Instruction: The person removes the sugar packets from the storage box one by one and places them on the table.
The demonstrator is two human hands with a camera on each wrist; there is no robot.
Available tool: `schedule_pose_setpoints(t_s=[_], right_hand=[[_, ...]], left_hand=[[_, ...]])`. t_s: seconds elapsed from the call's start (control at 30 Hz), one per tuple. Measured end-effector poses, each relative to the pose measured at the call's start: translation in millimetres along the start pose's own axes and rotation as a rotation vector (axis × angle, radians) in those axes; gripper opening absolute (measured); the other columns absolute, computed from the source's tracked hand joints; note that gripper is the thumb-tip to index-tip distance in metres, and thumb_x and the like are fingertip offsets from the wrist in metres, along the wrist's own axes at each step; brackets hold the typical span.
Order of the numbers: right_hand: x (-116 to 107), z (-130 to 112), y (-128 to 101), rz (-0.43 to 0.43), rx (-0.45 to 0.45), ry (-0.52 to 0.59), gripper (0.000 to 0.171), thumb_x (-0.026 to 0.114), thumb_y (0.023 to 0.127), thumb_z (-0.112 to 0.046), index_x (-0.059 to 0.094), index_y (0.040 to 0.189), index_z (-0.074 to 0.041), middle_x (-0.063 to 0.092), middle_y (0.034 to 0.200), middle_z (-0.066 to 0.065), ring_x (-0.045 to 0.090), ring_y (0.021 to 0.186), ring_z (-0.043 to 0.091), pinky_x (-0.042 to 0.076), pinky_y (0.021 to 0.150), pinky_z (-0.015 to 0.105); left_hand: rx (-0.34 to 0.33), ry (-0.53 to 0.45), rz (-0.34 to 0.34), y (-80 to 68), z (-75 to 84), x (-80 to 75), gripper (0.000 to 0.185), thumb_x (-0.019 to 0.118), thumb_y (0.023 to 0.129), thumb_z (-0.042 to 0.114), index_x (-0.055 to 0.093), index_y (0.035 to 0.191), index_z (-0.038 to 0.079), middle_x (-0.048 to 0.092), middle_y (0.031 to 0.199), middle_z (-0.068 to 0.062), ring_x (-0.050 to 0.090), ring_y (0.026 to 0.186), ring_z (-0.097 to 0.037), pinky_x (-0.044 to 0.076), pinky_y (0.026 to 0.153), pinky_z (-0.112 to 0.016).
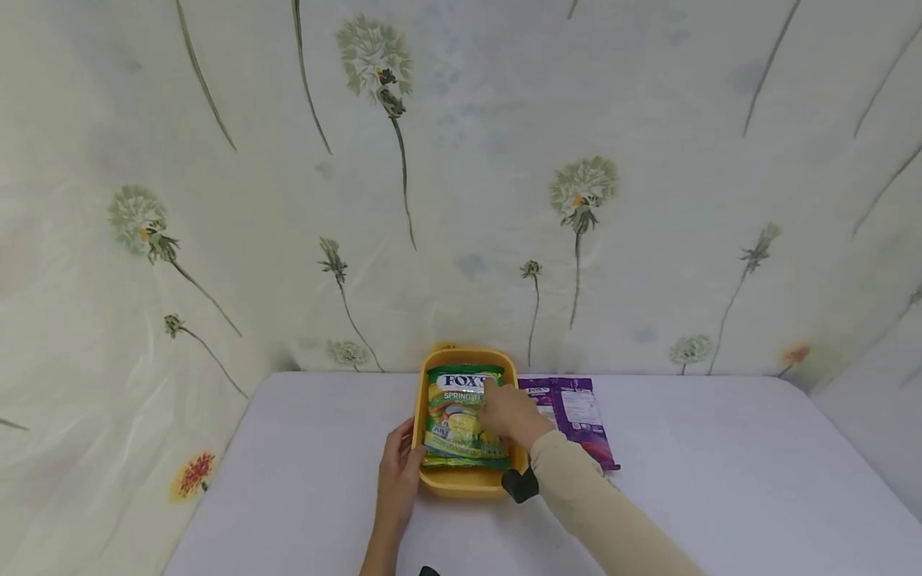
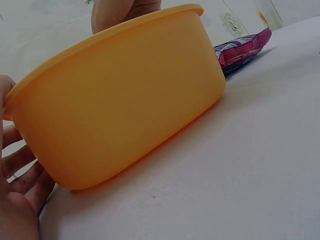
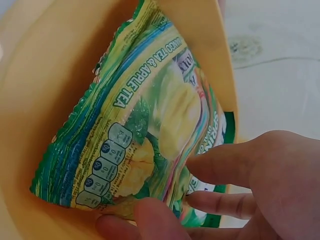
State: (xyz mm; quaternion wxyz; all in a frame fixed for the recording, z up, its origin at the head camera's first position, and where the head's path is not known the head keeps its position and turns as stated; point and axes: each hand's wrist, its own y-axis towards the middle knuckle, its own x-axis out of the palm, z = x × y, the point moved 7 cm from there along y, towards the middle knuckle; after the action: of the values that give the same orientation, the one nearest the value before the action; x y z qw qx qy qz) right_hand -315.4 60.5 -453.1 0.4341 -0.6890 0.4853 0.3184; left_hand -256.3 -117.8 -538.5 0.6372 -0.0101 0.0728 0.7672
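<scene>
Seating the green sweet packet (image 1: 461, 416) in the yellow tub (image 1: 461, 482) on the white worktop (image 1: 720, 480): the right hand (image 1: 507, 412) lay on the packet, thumb and fingers (image 3: 225, 165) loosely curved against its face and lower edge, while the left hand (image 1: 398, 472) rested flat-fingered against the tub's near-left wall, bracing it. Judged good practice was to keep that brace firm and press the packet down evenly so that its crimped ends cleared the rim without buckling. Legible print read "FOX'S" and "SPRING TEA", with "APPLE TEA" along one side. A purple packet (image 1: 576, 416) lay just right of the tub, its wording too small to read.
</scene>
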Motion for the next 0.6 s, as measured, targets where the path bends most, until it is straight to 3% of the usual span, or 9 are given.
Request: schedule_pose_setpoints(t_s=[0.33, 0.6], right_hand=[[8, 0, -1, -0.01, -0.009, 0.022, 0.065, 0.057, 0.09, -0.022, 0.028, 0.145, -0.004, 0.06, 0.11, 0.023, 0.057, 0.045, 0.019, 0.044, 0.037, 0.024], [12, 4, -1, -0.003, -0.005, 0.026, 0.069, 0.057, 0.089, -0.022, 0.024, 0.147, -0.002, 0.058, 0.117, 0.026, 0.058, 0.049, 0.02, 0.046, 0.039, 0.026]], left_hand=[[-0.017, 0.009, 0.014, -2.8, -2.9, -3.5, 0.044, 0.052, 0.092, 0.011, 0.046, 0.135, 0.018, 0.05, 0.136, -0.006, 0.051, 0.125, -0.023, 0.044, 0.104, -0.036], [-0.007, 0.001, 0.015, -1.7, -2.3, 0.8, 0.045, 0.052, 0.092, 0.01, 0.046, 0.135, 0.017, 0.05, 0.136, -0.005, 0.051, 0.125, -0.023, 0.043, 0.104, -0.038]])
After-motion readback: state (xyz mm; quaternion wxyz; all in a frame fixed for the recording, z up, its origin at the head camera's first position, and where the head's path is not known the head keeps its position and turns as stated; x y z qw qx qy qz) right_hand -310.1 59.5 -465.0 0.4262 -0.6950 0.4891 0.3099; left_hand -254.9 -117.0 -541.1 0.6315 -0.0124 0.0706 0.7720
